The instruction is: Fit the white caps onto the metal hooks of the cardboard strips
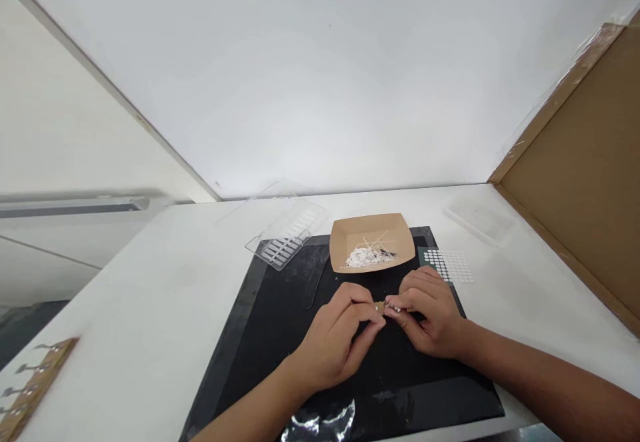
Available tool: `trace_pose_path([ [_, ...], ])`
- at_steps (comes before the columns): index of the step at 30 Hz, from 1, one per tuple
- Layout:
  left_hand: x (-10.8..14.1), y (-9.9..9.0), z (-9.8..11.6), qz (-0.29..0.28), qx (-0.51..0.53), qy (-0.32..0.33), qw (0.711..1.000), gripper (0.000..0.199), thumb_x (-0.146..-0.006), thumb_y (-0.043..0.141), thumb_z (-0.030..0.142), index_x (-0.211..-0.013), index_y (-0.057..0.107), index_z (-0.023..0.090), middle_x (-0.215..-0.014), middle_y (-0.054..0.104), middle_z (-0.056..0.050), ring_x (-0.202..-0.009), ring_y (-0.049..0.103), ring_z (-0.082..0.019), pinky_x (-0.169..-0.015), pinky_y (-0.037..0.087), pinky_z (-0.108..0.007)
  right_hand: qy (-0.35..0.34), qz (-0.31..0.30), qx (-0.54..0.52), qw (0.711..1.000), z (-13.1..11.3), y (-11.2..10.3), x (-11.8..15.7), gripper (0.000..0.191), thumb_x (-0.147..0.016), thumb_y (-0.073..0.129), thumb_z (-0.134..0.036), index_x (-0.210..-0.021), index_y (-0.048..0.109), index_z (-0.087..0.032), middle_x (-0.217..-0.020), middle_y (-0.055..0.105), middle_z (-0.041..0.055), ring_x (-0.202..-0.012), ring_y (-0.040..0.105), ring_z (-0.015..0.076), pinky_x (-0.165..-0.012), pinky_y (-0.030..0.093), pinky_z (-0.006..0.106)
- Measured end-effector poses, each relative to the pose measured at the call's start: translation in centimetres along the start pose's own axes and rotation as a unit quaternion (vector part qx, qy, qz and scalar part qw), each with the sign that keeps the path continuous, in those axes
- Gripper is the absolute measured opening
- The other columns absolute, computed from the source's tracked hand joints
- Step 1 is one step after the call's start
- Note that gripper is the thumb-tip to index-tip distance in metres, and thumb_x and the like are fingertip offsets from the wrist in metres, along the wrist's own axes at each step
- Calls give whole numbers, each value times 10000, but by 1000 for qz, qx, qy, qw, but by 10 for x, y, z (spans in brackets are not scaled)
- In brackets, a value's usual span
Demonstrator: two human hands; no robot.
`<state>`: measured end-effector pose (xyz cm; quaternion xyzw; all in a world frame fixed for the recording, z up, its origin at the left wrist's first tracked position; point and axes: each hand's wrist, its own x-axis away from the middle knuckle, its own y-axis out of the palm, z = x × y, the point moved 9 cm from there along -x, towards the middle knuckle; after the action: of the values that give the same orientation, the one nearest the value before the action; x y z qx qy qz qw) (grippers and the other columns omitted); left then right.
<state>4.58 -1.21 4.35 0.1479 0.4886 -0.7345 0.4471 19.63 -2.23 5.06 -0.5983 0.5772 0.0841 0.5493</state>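
Over the black mat (270, 322), the fingertips of both my hands meet at a small tan piece (380, 307). My left hand (343, 335) is closed in a pinch on its left end. Fingers of my right hand (430, 309) are also closed, pinching a small silvery piece (393, 307) against the tan one. Most of both pieces is hidden by my fingers, so their kind cannot be made out. Just beyond my hands stands a brown paper tray (345, 235) with white scraps and thin strips (370, 255) in it.
A clear plastic case with white strips (285, 249) lies back left, near a thin dark stick (316, 282). A sheet of white dots (447, 265) and a clear lid (477, 219) are at right. A wooden strip with metal pieces (37, 385) sits far left. Cardboard (575, 182) walls the right.
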Motion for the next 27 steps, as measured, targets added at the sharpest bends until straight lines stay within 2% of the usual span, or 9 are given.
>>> trace_pose_path([
  [3,-1,2,5,-21,-7,13,1000,134,-1002,611,105,-1087,635,206,-1004,667,-75,-909,674,-178,-779,605,-268,25,33,-9,999,8,-8,-1,107,-982,672,-152,-944,617,-236,-744,668,-9,-660,622,172,-672,422,358],
  [7,-3,1,2,-9,-4,-2,1000,144,-981,643,100,-1079,635,205,-1027,701,-85,-917,705,-175,-750,615,-254,50,57,-5,997,20,-14,1,131,-981,673,-130,-972,619,-250,-701,660,-24,-658,643,183,-672,464,368],
  [10,-4,-2,-4,11,1,-13,1000,189,-967,656,58,-1084,644,206,-1045,747,-75,-925,741,-159,-779,632,-244,63,64,5,996,27,-15,3,130,-992,655,-130,-986,609,-251,-713,669,-15,-674,658,192,-670,483,378],
  [14,-7,-15,-14,52,-37,-29,998,150,-980,672,58,-1026,673,201,-1042,798,-69,-907,776,-154,-816,656,-264,85,74,17,994,36,-17,5,119,-999,661,-154,-966,599,-250,-732,673,-6,-687,664,197,-666,489,378],
  [19,-11,-33,-24,102,-71,-49,991,116,-958,732,84,-934,715,197,-983,827,-46,-894,795,-163,-753,654,-252,95,72,27,993,41,-19,4,172,-1001,678,-172,-894,569,-252,-732,667,-4,-686,656,196,-648,481,369],
  [23,-4,-41,-39,152,-74,-112,979,131,-927,802,153,-849,706,195,-888,830,-6,-775,776,-133,-570,563,-190,102,69,21,992,45,-19,5,184,-1002,682,-174,-884,563,-251,-735,672,-4,-699,661,196,-655,481,366],
  [27,9,-49,-54,211,-98,-197,952,216,-862,881,267,-992,722,200,-755,794,48,-564,678,-88,-525,545,-192,101,69,25,992,46,-18,6,175,-1007,678,-177,-892,568,-250,-730,664,-8,-683,650,190,-665,475,373],
])
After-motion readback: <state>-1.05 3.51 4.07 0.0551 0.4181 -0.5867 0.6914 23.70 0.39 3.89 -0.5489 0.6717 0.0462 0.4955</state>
